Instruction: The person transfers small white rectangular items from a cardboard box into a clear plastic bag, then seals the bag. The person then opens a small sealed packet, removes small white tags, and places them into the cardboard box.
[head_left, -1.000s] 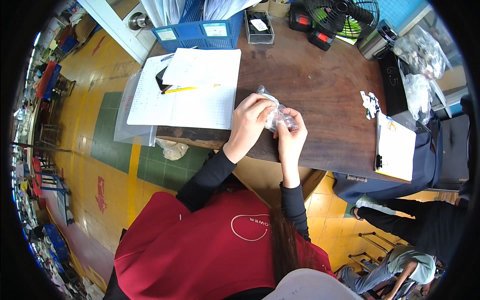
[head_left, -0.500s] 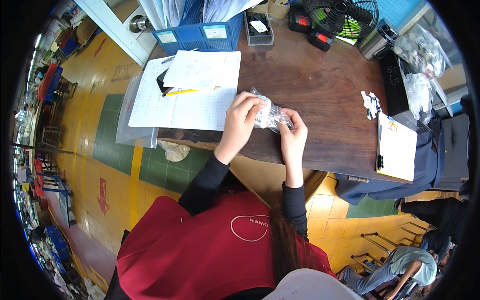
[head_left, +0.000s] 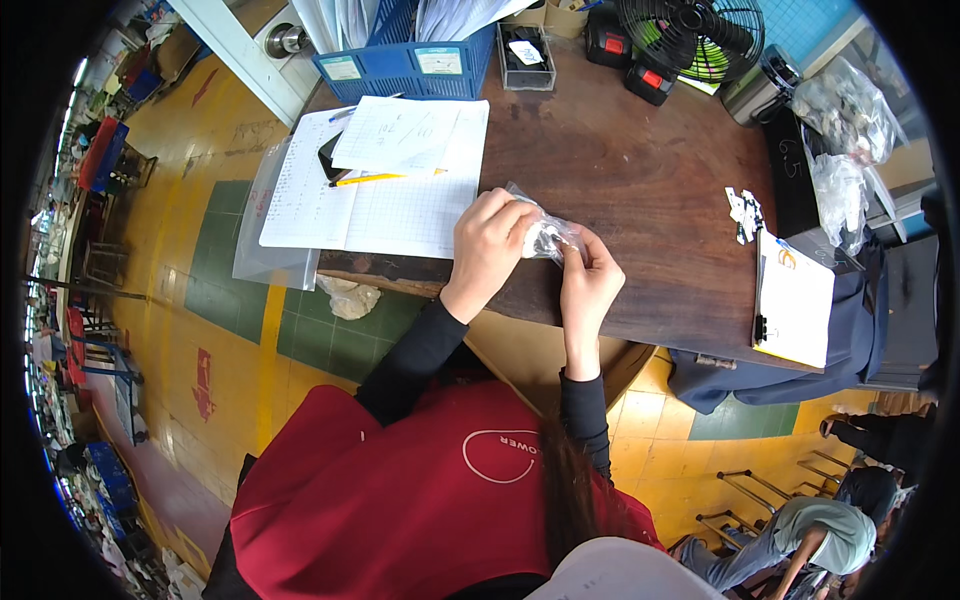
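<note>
A small clear plastic bag (head_left: 548,240) with something white inside is held between my two hands, over the front part of the brown wooden table (head_left: 640,200). My left hand (head_left: 487,243) pinches the bag's left side with curled fingers. At its right end, my right hand (head_left: 592,284) grips the plastic between thumb and fingers. What lies inside the bag is partly hidden by my fingers and the creased plastic. Just left of my left hand is an open squared notebook (head_left: 400,225), with a loose paper sheet (head_left: 385,133), a yellow pencil (head_left: 375,179) and a dark phone-like object on it.
A blue file basket (head_left: 400,72) and a clear box (head_left: 526,75) stand at the back. Behind on the right are a black fan (head_left: 690,35), battery packs (head_left: 650,84) and a steel flask (head_left: 758,90). A clipboard (head_left: 793,300) and white tags (head_left: 744,212) lie at right.
Both hands stay on the bag. My right hand has shifted slightly right, and my left fingers cover more of the white contents. The whole view has moved a little.
</note>
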